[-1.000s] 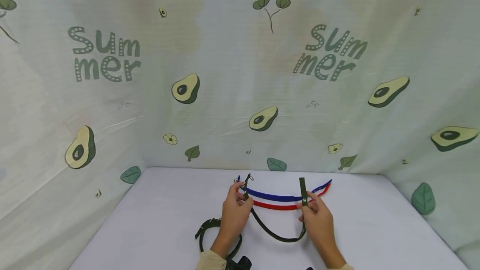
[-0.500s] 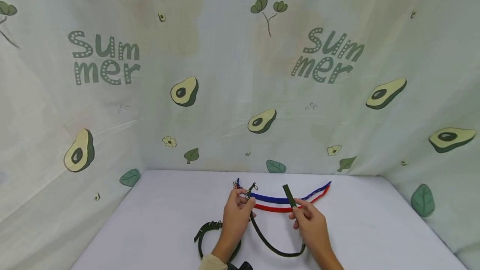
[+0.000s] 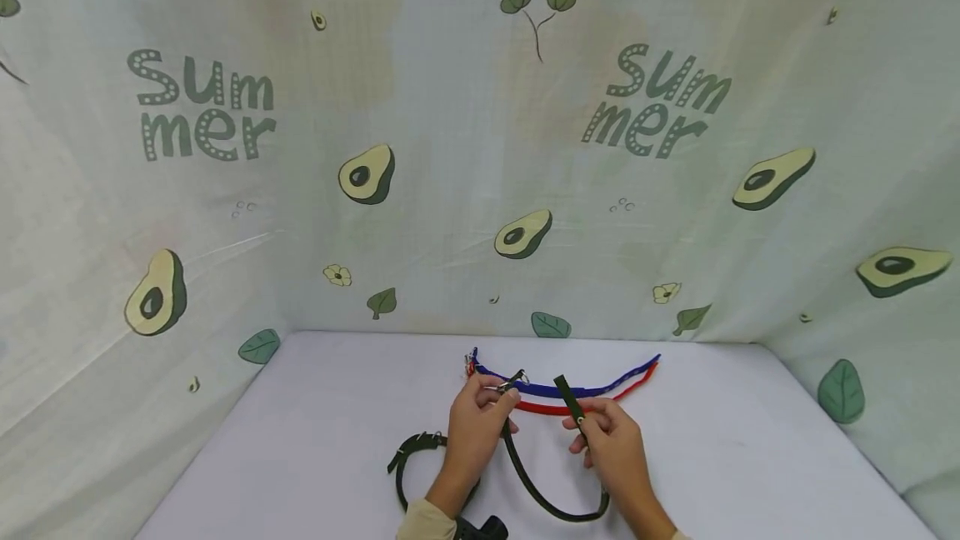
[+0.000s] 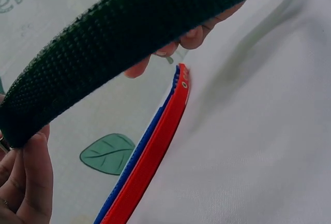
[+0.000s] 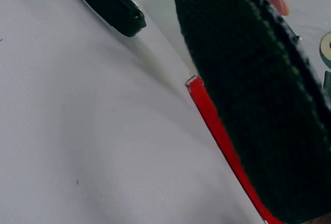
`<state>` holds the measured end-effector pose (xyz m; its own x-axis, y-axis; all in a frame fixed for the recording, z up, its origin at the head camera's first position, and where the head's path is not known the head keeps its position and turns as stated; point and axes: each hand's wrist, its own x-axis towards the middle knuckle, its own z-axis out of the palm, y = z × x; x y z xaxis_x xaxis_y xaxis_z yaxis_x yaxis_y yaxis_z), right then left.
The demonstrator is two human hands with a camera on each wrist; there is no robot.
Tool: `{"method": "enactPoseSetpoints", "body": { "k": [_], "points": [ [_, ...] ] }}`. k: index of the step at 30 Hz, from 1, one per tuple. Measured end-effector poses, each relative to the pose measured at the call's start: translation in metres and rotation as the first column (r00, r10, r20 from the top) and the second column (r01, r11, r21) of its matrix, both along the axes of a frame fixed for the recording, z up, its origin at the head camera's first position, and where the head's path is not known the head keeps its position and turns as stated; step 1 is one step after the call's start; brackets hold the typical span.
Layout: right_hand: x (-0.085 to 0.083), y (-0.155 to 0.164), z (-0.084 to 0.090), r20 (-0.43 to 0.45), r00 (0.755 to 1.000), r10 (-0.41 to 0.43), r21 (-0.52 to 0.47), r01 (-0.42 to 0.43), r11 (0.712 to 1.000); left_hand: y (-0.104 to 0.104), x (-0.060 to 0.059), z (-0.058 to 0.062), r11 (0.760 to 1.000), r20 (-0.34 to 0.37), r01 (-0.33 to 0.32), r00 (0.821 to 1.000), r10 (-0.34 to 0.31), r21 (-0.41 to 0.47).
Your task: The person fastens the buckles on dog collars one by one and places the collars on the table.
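Observation:
A dark green webbing strap (image 3: 536, 490) hangs in a loop between both hands above the white table (image 3: 315, 440). My left hand (image 3: 501, 397) pinches its metal buckle end (image 3: 514, 379). My right hand (image 3: 583, 427) pinches the free tip end (image 3: 567, 394), which points up and to the left. The two ends are a short way apart. The left wrist view shows the green strap (image 4: 129, 43) crossing the top, with the left fingers (image 4: 31, 182) at its lower end. It fills the right side of the right wrist view as a dark band (image 5: 258, 105).
A blue strap (image 3: 600, 388) and a red strap (image 3: 536, 408) lie curved side by side on the table just beyond the hands. Another dark collar (image 3: 408, 457) lies curled by the left wrist. Avocado-print cloth walls (image 3: 525, 190) enclose the table on three sides.
The hands have drawn closer together. The right hand moved left with the tip end, which now leans left. The buckle end in the left hand has tipped to the right.

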<state>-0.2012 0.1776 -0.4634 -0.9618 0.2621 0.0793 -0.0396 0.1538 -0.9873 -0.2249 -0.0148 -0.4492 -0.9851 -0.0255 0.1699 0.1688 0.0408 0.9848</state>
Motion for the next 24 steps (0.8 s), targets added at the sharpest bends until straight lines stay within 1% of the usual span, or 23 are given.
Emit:
{"method": "enactPoseSetpoints", "body": {
  "k": [3, 9, 13, 16, 20, 24],
  "points": [
    [0.0, -0.002, 0.001, 0.004, 1.0, 0.008, 0.016, -0.008, 1.0, 0.0, 0.0, 0.0, 1.0, -0.006, -0.001, 1.0, 0.001, -0.017],
    [0.001, -0.007, 0.001, 0.009, 1.0, 0.024, 0.031, -0.024, 0.999, 0.001, 0.0, 0.001, 0.998, -0.027, -0.026, 0.999, 0.025, -0.049],
    [0.001, -0.009, 0.001, -0.019, 0.999, 0.032, 0.027, -0.031, 0.999, 0.0, 0.0, 0.003, 0.997, -0.049, -0.02, 0.999, 0.016, -0.079],
    [0.002, -0.01, 0.001, -0.026, 0.999, 0.044, 0.016, -0.043, 0.999, -0.001, 0.001, 0.005, 0.994, -0.053, -0.013, 0.999, 0.008, -0.108],
    [0.004, -0.013, 0.001, -0.033, 0.997, 0.068, 0.009, -0.068, 0.998, -0.002, 0.003, 0.008, 0.993, -0.03, 0.005, 0.999, -0.009, -0.122],
    [0.007, -0.018, 0.002, -0.03, 0.993, 0.115, 0.003, -0.115, 0.993, -0.002, 0.003, 0.007, 0.995, 0.007, 0.026, 1.0, -0.026, -0.1]
  ]
}}
